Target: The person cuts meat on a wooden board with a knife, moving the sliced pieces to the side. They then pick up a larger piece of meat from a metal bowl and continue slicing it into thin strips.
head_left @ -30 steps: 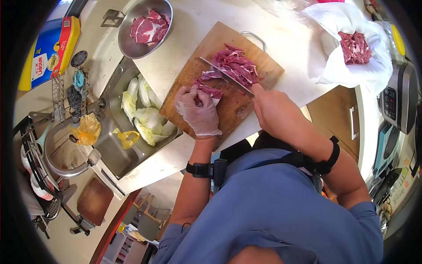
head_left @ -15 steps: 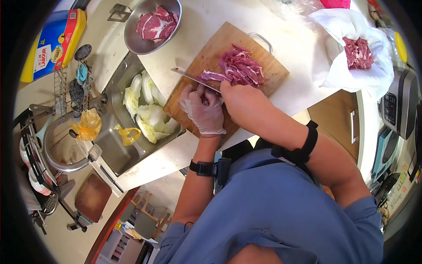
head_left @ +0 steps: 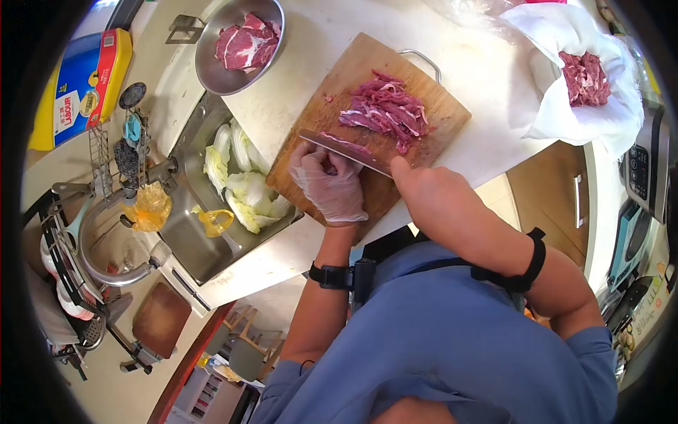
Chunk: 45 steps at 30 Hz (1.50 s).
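On the wooden cutting board [head_left: 304, 161], my right hand [head_left: 427, 189] is closed round the handle of a kitchen knife [head_left: 337, 148]. The blade slants across the board, right beside the fingertips of my left hand [head_left: 328, 185]. That hand wears a clear glove, and its curled fingers press on a piece of raw meat, mostly hidden beneath them. A thin meat strip [head_left: 347, 143] lies along the far side of the blade. Beyond it sits a heap of sliced raw meat [head_left: 388, 109].
A metal bowl [head_left: 274, 53] with a raw meat chunk [head_left: 245, 44] stands at the back left. The sink [head_left: 185, 244] holds cabbage [head_left: 248, 194]. A white plastic bag [head_left: 547, 116] with more meat [head_left: 585, 79] sits at right, near a black-and-silver appliance [head_left: 646, 166].
My right hand has drawn the knife right and toward my body. A strip now lies apart along the blade, separate from the heap. My left hand stays nearly in place.
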Motion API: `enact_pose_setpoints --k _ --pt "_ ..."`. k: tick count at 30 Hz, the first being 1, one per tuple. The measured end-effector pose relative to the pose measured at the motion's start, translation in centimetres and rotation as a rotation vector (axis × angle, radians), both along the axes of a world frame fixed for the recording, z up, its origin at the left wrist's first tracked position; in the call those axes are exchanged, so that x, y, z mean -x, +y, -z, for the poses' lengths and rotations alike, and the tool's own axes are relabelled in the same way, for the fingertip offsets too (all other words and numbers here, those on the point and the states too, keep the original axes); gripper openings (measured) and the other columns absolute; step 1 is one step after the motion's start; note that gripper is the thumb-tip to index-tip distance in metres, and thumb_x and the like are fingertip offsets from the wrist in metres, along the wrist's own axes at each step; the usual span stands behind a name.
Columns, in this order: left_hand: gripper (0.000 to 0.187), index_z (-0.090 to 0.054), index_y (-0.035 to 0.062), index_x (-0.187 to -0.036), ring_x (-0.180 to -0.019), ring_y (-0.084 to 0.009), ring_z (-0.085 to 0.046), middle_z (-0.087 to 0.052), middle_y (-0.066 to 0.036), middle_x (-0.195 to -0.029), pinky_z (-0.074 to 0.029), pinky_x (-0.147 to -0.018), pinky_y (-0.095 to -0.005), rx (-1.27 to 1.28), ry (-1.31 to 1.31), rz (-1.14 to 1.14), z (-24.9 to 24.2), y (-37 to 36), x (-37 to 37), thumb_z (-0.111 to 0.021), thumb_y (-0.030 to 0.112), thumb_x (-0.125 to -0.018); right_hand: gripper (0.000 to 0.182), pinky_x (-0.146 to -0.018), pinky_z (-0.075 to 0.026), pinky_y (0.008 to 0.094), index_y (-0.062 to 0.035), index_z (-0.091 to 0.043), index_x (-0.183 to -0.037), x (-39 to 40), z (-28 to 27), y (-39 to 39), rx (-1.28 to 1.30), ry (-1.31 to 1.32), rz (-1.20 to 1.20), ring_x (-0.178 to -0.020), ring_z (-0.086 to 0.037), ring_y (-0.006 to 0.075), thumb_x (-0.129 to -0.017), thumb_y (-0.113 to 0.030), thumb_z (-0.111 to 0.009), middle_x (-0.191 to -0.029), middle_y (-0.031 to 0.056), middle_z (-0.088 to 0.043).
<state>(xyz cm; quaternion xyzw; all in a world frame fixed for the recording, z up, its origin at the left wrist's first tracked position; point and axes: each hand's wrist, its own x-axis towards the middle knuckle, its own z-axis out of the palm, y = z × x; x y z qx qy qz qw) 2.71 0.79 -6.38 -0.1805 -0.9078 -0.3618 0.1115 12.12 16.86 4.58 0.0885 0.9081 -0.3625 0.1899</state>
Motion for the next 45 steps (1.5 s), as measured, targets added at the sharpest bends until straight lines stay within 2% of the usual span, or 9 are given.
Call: enact_pose_setpoints --k 9,14,20,27,30,32,36,39,45 --pt "0.017 -0.06 0.0019 -0.093 -0.098 -0.0283 -0.054 -0.059 -0.014 -0.117 -0.047 -0.076 -0.0358 -0.012 -0.091 -0.018 -0.5 0.2 -0.3 -0.073 0.001 -0.082 0.014 -0.061 -0.057 0.0473 0.0033 -0.048 -0.1 1.3 -0.6 -0.4 0.086 -0.043 0.002 -0.072 -0.07 0.0396 -0.089 -0.003 -0.053 -0.072 0.0219 -0.067" --pt "0.016 -0.06 0.001 -0.093 -0.096 -0.0288 -0.053 -0.06 -0.015 -0.119 -0.046 -0.071 -0.0356 -0.071 -0.035 0.021 0.0 -0.1 0.1 -0.069 -0.004 -0.082 0.021 -0.064 -0.054 0.052 0.0039 -0.046 -0.104 3.7 0.9 -0.7 0.136 0.139 -0.012 -0.074 -0.067 0.0456 -0.084 0.004 -0.052 -0.076 0.0246 -0.066" --pt "0.014 -0.058 0.0017 -0.092 -0.097 -0.0318 -0.055 -0.061 -0.017 -0.117 -0.047 -0.076 -0.0392 0.009 -0.031 -0.007 -0.3 0.1 -0.3 -0.067 -0.004 -0.083 0.021 -0.067 -0.053 0.0535 0.0044 -0.049 -0.102 0.3 0.2 0.6 0.111 -0.082 -0.012 -0.077 -0.066 0.0463 -0.082 0.002 -0.055 -0.078 0.0257 -0.065" --pt "0.013 -0.056 0.0023 -0.091 -0.097 -0.0313 -0.057 -0.063 -0.017 -0.114 -0.048 -0.078 -0.0395 -0.016 -0.015 -0.013 -0.2 0.2 0.1 -0.069 0.0 -0.086 0.024 -0.067 -0.053 0.0536 0.0052 -0.048 -0.103 2.9 2.1 -0.2 0.168 0.108 0.027 -0.077 -0.066 0.0465 -0.081 0.001 -0.057 -0.078 0.0266 -0.065" --pt "0.014 -0.056 0.0023 -0.089 -0.097 -0.029 -0.058 -0.064 -0.017 -0.116 -0.049 -0.078 -0.0369 0.009 -0.034 -0.036 -0.6 0.4 0.1 -0.07 0.003 -0.088 0.02 -0.069 -0.054 0.0532 0.0059 -0.049 -0.102 1.2 1.1 0.4 0.11 -0.15 0.008 -0.078 -0.067 0.0468 -0.084 -0.001 -0.055 -0.08 0.0283 -0.066" --pt "0.014 -0.056 0.0021 -0.089 -0.097 -0.0283 -0.058 -0.064 -0.017 -0.116 -0.049 -0.077 -0.0363 0.007 -0.048 -0.045 -0.4 0.4 -0.1 -0.07 0.003 -0.088 0.014 -0.068 -0.057 0.0498 0.0054 -0.054 -0.098 3.2 2.7 -0.6 0.119 0.074 0.039 -0.078 -0.07 0.0425 -0.088 -0.005 -0.054 -0.079 0.0256 -0.068" --pt "0.015 -0.056 0.0025 -0.091 -0.096 -0.0338 -0.054 -0.063 -0.016 -0.113 -0.045 -0.082 -0.0431 -0.047 -0.025 0.003 0.6 -0.1 0.5 -0.068 -0.003 -0.083 0.014 -0.068 -0.056 0.0515 0.0048 -0.053 -0.098 6.3 4.3 -2.4 0.125 0.221 0.046 -0.079 -0.07 0.0438 -0.088 -0.004 -0.053 -0.078 0.0262 -0.068" --pt "0.014 -0.057 0.0024 -0.092 -0.099 -0.0342 -0.054 -0.062 -0.017 -0.112 -0.044 -0.084 -0.043 -0.055 -0.001 0.0 0.6 0.2 0.5 -0.068 -0.003 -0.084 0.02 -0.07 -0.053 0.0557 0.0052 -0.049 -0.102 2.6 3.2 -1.5 0.149 0.074 0.097 -0.08 -0.067 0.0482 -0.084 -0.002 -0.056 -0.082 0.029 -0.066" --pt "0.011 -0.061 0.0005 -0.097 -0.105 -0.0332 -0.054 -0.06 -0.018 -0.111 -0.044 -0.091 -0.0426 -0.078 -0.001 -0.002 -0.2 0.0 0.5 -0.067 0.002 -0.089 0.014 -0.067 -0.052 0.0555 0.0054 -0.05 -0.099 0.1 0.8 2.5 0.028 -0.057 0.105 -0.075 -0.066 0.0477 -0.093 -0.007 -0.052 -0.076 0.0283 -0.065"
